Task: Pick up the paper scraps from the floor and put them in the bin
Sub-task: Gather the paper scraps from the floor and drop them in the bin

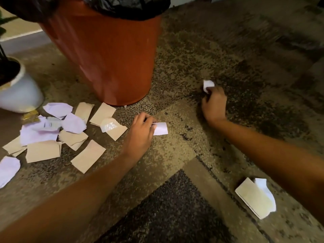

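A tall red bin with a black liner stands on the carpet at the top centre. My left hand is low over the floor in front of it, fingers pinched on a small white scrap. Farther right, my right hand grips another small white scrap at carpet level. A heap of several tan and white paper scraps lies to the left of my left hand. A larger white scrap lies alone at the lower right, under my right forearm.
A white plant pot stands at the left edge, touching the scrap heap. The patterned carpet has a darker patch at the bottom centre. A pale floor strip runs behind the bin at the upper left.
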A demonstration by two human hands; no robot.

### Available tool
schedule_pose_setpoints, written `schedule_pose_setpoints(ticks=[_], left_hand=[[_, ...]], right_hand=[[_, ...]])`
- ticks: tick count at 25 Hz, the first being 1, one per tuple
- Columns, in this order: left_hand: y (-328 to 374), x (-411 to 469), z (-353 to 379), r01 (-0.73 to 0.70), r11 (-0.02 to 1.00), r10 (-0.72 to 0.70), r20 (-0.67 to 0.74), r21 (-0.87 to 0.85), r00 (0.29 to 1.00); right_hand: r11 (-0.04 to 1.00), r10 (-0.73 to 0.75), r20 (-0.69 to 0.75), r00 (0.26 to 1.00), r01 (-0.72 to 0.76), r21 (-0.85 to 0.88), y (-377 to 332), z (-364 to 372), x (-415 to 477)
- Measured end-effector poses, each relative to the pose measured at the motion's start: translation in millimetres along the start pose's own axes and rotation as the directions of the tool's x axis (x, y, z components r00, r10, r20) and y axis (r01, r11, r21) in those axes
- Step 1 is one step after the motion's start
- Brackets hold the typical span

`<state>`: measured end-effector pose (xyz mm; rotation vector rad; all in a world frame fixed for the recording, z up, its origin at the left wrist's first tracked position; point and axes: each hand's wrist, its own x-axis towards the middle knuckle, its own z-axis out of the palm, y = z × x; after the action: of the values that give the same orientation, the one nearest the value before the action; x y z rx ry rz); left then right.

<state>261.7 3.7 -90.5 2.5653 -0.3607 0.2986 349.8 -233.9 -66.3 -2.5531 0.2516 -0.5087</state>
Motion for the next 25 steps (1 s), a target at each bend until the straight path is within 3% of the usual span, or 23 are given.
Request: schedule_pose_setpoints(ticks=[3, 6, 11, 14, 16, 18, 22, 24, 25], left_hand=[[0.5, -1.6, -0.3, -0.006, 1.000, 0.006, 0.009, 0.016, 1.000], [3.4, -1.4, -4.0, 0.007, 1.000, -0.006, 0.031, -0.017, 0.999], [24.7, -19.8, -15.7, 0.171, 0.976, -0.167, 0.043, -0.133, 0.985], [58.6, -49.4, -26.9, -0.047, 0.982, 0.095, 0.265, -0.182, 0.960], [79.7, -62.6, -36.9, -0.195, 0.949, 0.283, 0.403, -0.246, 0.870], [94.2, -69.9, -45.9, -0.250, 0.929, 0.356, 0.476, -0.271, 0.804], [105.4, -89.4, -61.2, -0.219, 0.957, 0.286, 0.488, -0.190, 0.825], [103.4, -103.1, -69.9, -0.149, 0.979, 0.198, 0.492, -0.139, 0.848], [101.2, -110.0, -73.8, -0.108, 0.988, 0.147, 0.504, -0.106, 0.851]], right_hand=[[0.999, -0.045, -0.006, 0.999, 0.045, 0.030, -2.9, -18.7, -35.4], [0.996, -0.089, 0.087, 0.992, 0.087, 0.030, 4.1, -50.2, -67.7], [0.993, -0.107, 0.219, 0.970, 0.114, -0.020, 37.9, -115.0, -124.7], [0.996, -0.084, 0.212, 0.974, 0.088, -0.009, 60.0, -150.8, -156.3], [0.997, -0.073, 0.191, 0.979, 0.071, 0.015, 70.1, -169.7, -169.4], [0.998, -0.065, 0.180, 0.981, 0.067, -0.002, 78.1, -180.7, -177.4], [0.990, -0.057, 0.150, 0.987, 0.076, -0.120, 97.2, -181.9, -163.9], [0.975, 0.076, 0.279, 0.957, -0.013, -0.222, 108.1, -171.0, -145.4], [0.959, 0.190, 0.381, 0.905, -0.088, -0.269, 111.1, -164.1, -136.9]])
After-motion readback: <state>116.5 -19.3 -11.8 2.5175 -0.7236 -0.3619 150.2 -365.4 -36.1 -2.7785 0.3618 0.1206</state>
